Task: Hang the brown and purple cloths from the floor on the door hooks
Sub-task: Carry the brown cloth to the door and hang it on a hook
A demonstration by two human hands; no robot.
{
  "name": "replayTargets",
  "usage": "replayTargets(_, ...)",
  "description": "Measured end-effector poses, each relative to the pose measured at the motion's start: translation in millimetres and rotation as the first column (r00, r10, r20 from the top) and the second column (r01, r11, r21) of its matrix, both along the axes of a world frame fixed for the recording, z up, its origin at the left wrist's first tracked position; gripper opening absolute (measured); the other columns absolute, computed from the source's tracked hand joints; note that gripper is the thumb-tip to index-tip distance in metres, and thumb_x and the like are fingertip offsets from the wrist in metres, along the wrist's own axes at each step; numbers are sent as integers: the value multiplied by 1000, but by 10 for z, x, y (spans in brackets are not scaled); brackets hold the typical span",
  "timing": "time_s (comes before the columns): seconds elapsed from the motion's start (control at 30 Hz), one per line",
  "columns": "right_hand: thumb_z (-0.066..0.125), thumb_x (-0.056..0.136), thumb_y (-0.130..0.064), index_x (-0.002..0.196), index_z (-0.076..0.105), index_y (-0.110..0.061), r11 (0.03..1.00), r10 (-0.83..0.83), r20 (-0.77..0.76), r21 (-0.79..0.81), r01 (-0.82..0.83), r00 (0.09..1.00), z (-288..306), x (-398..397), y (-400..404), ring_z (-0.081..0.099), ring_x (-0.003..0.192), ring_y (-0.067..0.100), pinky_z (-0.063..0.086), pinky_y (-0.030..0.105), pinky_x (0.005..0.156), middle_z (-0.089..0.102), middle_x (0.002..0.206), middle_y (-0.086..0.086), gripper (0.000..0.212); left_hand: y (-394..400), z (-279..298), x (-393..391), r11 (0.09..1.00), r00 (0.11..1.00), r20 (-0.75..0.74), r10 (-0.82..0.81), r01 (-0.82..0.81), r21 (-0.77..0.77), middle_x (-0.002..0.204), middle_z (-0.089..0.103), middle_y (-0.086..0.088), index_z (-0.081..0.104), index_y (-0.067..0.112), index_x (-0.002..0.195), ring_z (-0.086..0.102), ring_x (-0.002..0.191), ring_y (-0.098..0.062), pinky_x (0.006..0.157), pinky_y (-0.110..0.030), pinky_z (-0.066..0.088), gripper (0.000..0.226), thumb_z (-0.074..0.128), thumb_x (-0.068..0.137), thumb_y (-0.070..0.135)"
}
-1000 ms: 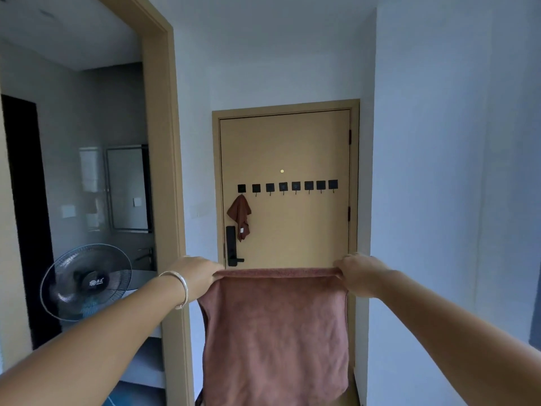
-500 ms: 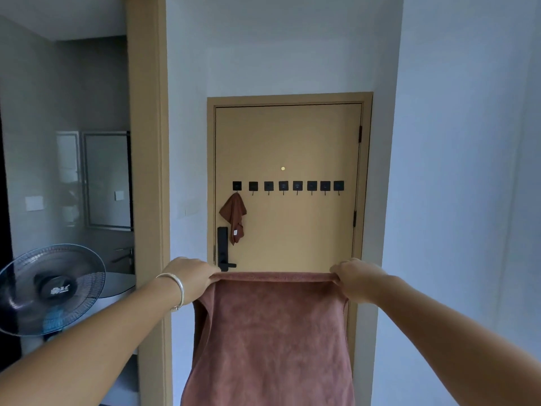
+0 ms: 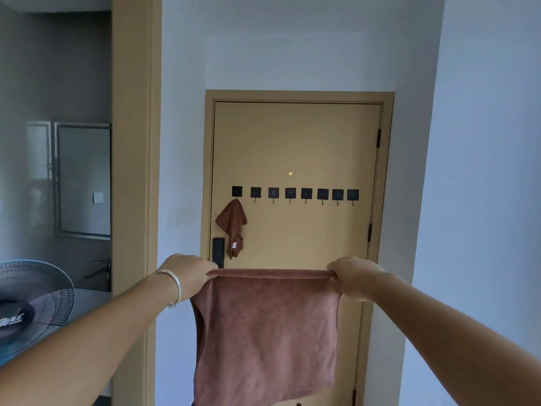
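Observation:
A large purplish-brown cloth (image 3: 266,335) hangs spread in front of me, its top edge stretched level. My left hand (image 3: 188,272) grips the top left corner and my right hand (image 3: 352,275) grips the top right corner. Beyond it stands a tan door (image 3: 295,142) with a row of several black square hooks (image 3: 292,194). A small brown cloth (image 3: 232,227) hangs bunched from the leftmost hook. The other hooks are bare. The cloth in my hands hides the door's lower part.
A black door handle (image 3: 218,252) sits under the hanging cloth. A tan doorframe post (image 3: 136,171) stands at left, with a fan (image 3: 32,306) and a mirror cabinet (image 3: 83,180) in the room beyond. White walls (image 3: 474,200) flank the narrow hall.
The door and hooks have grown larger in view as I come closer. The fan has slid toward the left edge. Both hands keep the cloth stretched.

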State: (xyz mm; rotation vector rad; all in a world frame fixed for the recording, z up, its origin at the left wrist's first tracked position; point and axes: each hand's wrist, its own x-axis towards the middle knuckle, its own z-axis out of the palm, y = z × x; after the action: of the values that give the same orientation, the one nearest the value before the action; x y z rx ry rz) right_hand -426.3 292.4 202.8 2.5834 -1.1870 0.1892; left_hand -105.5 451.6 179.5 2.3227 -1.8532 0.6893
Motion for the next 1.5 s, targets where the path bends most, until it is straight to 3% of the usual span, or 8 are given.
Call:
replayTargets(0.3, 37, 94, -18, 85, 52, -24, 998, -7, -31, 55, 8, 999, -80, 627, -756, 54, 85, 17, 47, 32, 73, 56, 94, -2, 18, -681, -133, 575, 999, 1000, 5, 16, -17, 40, 85, 65, 6, 57, 26, 88, 59, 82, -17, 75, -28, 43, 36, 26, 101, 37)
replayTargets(0.43, 36, 92, -18, 86, 52, -24, 998, 10, -9, 67, -9, 1000, -63, 871, -1216, 56, 87, 20, 46, 32, 70, 56, 95, -2, 19, -1042, -122, 768, 999, 1000, -3, 28, -27, 46, 81, 63, 10, 57, 30, 84, 57, 77, -14, 67, -25, 38, 37, 27, 101, 41)
replayTargets(0.8, 35, 95, -16, 72, 44, -25, 996, 92, 65, 10, -93, 994, 331, 1421, -2554, 54, 80, 20, 40, 28, 61, 58, 87, 0, 27, -2211, 414, 1205, 990, 989, 46, 144, -144, 1, 84, 63, 7, 58, 29, 92, 58, 79, -16, 73, -30, 46, 39, 23, 102, 45)
replayTargets(1.0, 34, 97, -19, 77, 50, -23, 991, 123, 64, 50, -127, 990, 246, 1698, -3114, 57, 83, 20, 46, 32, 70, 59, 89, 0, 26, -2682, 266, 1383, 982, 983, 27, 180, -182, 56, 90, 65, 7, 59, 34, 95, 57, 80, -16, 69, -28, 40, 37, 24, 102, 44)
replayTargets(1.13, 34, 96, -18, 73, 48, -24, 986, 138, 56, 89, -143, 989, 167, 1969, -3417, 57, 83, 21, 45, 32, 69, 58, 87, 0, 27, -2942, 204, 1665, 979, 981, 30, 192, -193, 58, 92, 65, 6, 61, 29, 95, 59, 83, -16, 69, -28, 42, 40, 24, 102, 42)
replayTargets(1.3, 33, 95, -17, 66, 40, -26, 986, 124, 60, 106, -130, 991, 131, 2403, -3726, 53, 80, 21, 41, 32, 67, 55, 87, 1, 30, -3348, 180, 2132, 985, 986, 18, 165, -166, 46, 93, 65, 7, 60, 31, 98, 59, 85, -15, 65, -28, 35, 37, 26, 102, 43)
replayTargets(1.43, 34, 89, -9, 65, 40, -26, 990, 86, 51, 104, -91, 995, 164, 2792, -3968, 52, 79, 21, 40, 30, 66, 57, 89, 1, 30, -3702, 159, 2586, 996, 995, -46, 91, -90, 16, 98, 65, 8, 59, 41, 107, 60, 90, -17, 74, -29, 43, 34, 26, 102, 42)
replayTargets(1.5, 34, 87, -6, 67, 45, -26, 992, 67, 78, 102, -75, 995, 225, 3018, -4113, 53, 81, 21, 40, 28, 65, 59, 90, 1, 30, -3916, 182, 2834, 999, 996, -77, 42, -45, -29, 97, 67, 8, 60, 37, 106, 61, 88, -17, 77, -30, 47, 32, 29, 102, 36)
